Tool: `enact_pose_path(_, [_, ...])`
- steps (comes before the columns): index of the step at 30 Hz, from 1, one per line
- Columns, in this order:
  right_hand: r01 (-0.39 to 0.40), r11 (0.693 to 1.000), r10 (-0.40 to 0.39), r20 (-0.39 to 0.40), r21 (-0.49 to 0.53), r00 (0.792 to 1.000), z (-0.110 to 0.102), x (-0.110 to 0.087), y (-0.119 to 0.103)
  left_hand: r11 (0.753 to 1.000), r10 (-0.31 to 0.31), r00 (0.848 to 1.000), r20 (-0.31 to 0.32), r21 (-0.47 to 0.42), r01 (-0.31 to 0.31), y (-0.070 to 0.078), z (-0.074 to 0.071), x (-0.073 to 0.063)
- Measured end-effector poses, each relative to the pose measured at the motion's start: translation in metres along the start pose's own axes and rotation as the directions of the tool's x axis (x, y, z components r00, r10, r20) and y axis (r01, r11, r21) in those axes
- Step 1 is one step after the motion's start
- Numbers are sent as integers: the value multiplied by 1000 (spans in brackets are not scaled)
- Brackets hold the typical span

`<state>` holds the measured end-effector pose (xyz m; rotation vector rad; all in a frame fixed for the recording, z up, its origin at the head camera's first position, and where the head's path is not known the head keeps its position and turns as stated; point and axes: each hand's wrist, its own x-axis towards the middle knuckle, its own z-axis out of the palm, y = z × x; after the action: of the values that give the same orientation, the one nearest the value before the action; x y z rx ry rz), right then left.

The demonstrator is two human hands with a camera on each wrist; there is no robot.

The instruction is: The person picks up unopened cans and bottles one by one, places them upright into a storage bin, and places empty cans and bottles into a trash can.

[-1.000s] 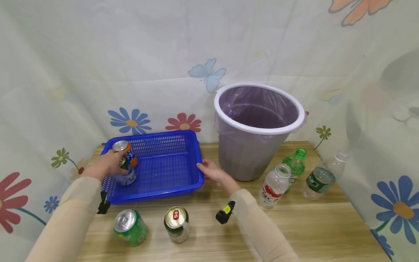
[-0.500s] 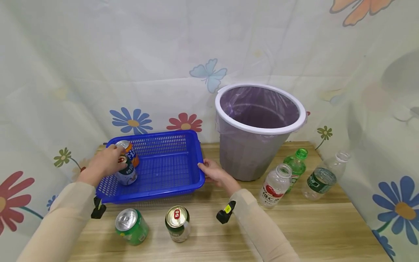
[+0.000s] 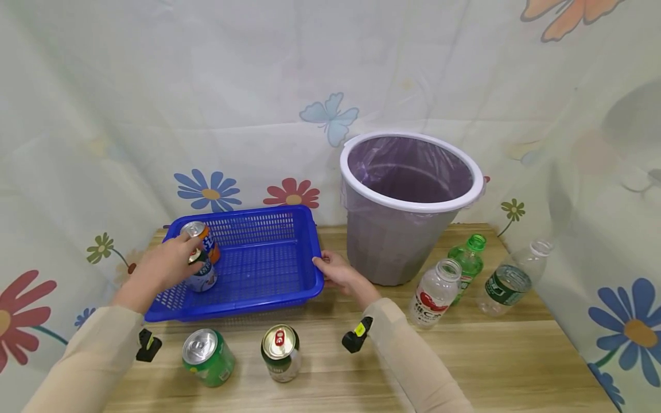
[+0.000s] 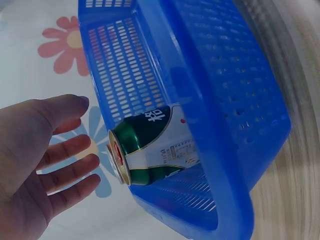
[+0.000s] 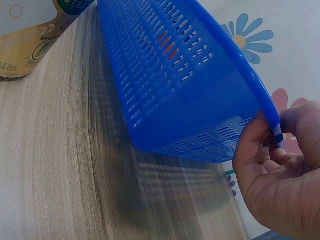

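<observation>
My left hand (image 3: 167,263) is spread, thumb and fingers loosely bent and apart, with nothing between them, just beside the top of the green-and-white can (image 4: 155,145). That can stands inside the blue basket (image 3: 263,269), toward its left end, with the orange can (image 3: 210,245) close behind it. My right hand (image 3: 338,271) pinches the basket's rim at its right end. What worries me is the crowding at the basket's left end: a careless brush of my left fingers could tip the front can against the orange one. Both look like light drinks cans, so a sharp tug on the rim by my right hand might topple them too. If the basket were pulled toward me, its near wall could knock the bright green can (image 3: 210,360) or the gold-topped can (image 3: 281,353), both standing on the tabletop (image 3: 465,367) just in front of it. That near wall also lies between my left hand and those two. To the right of the basket, past my right hand, the lined bin (image 3: 397,246) blocks any slide that way; farther right of the basket stand the red-labelled bottle (image 3: 434,298), the green bottle (image 3: 467,263) and the dark-labelled bottle (image 3: 508,284).
</observation>
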<state>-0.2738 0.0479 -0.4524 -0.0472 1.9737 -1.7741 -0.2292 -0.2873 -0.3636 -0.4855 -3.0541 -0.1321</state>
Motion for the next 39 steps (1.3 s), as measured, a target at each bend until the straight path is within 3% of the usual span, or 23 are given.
enact_pose_path(12, [8, 1000, -8, -4, 12, 1000, -1, 0, 1, 995, 94, 991, -95, 46, -90, 24, 0, -12])
enact_pose_path(23, [5, 1000, -5, 3, 12, 1000, -1, 1, 1, 978, 206, 958, -202, 68, -196, 42, -1, -23])
enact_pose_path(33, [10, 1000, -10, -1, 7, 1000, -1, 3, 2, 982, 189, 969, -162, 31, -187, 54, 1, -38])
enact_pose_path(39, [15, 1000, -15, -1, 12, 1000, 0, 1, 1, 981, 196, 967, -165, 32, -193, 61, 7, -51])
